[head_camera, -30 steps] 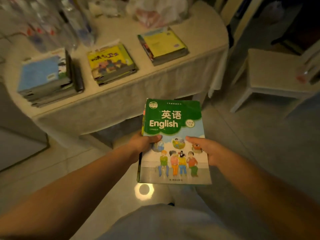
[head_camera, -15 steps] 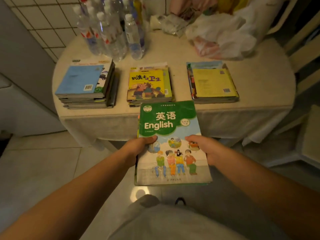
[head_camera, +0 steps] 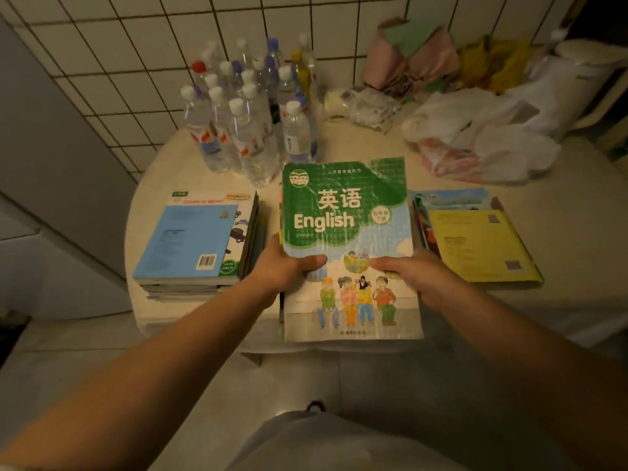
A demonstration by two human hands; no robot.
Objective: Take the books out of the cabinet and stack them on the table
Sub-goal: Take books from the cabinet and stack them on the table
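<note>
- Left hand (head_camera: 283, 266) and right hand (head_camera: 413, 271): each grips 1 side edge of the English textbook (head_camera: 350, 246), thumb pinching down on the cover, fingers hidden beneath.
- English textbook: held flat over the table's (head_camera: 557, 232) near edge; 0.5 s ago it was short of the table, and it now covers the middle stack.
- Blue-covered stack (head_camera: 193, 243) lies left, yellow-covered stack (head_camera: 475, 243) right.
- Water bottles (head_camera: 251, 113) and plastic bags (head_camera: 475, 137) stand behind, against the tiled wall (head_camera: 136, 45).
</note>
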